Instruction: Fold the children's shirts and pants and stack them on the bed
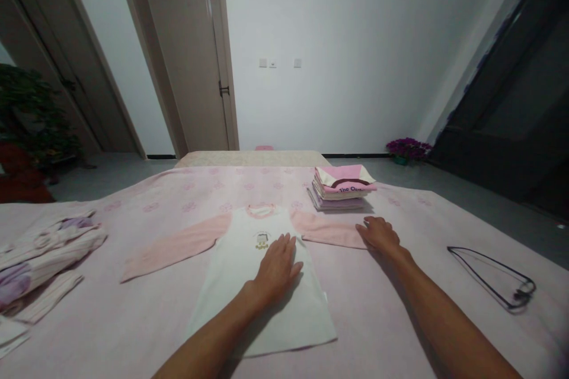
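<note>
A small white shirt with pink long sleeves [249,284] lies spread flat, front up, on the pink bed cover [391,331]. My left hand [278,266] rests flat on the shirt's chest, fingers stretched out, just below a small printed emblem. My right hand [377,234] lies at the cuff end of the shirt's right-hand sleeve, fingers bent down onto the cloth; whether it pinches the sleeve is unclear. The other sleeve stretches out to the left, untouched.
A stack of folded clothes [340,188] sits just beyond my right hand. Loose striped garments [40,254] lie heaped at the left. A thin dark wire hanger [493,275] lies at the right. Doors, a plant and a flower pot stand beyond the bed.
</note>
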Action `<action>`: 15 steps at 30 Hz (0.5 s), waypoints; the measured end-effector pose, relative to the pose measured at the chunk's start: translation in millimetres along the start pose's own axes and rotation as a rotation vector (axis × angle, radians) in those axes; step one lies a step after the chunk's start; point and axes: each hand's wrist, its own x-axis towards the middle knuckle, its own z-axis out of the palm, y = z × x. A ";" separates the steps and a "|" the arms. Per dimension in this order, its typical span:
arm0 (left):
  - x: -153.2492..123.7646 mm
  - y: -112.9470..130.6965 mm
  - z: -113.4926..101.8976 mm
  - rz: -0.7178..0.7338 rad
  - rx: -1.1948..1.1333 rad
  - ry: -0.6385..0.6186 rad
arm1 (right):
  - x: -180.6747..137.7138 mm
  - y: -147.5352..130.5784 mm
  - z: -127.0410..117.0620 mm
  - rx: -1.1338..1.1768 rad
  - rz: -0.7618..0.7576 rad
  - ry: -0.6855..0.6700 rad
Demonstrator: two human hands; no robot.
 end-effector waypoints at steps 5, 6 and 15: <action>20.5 6.3 14.1 -0.071 0.025 -0.056 | 9.2 11.0 7.6 0.040 -0.162 -0.066; 21.6 8.0 14.9 -0.075 0.036 -0.066 | 9.8 11.7 8.7 0.069 -0.192 -0.062; 20.1 9.6 17.9 -0.042 0.090 -0.069 | 51.7 17.4 1.8 0.356 -0.186 -0.005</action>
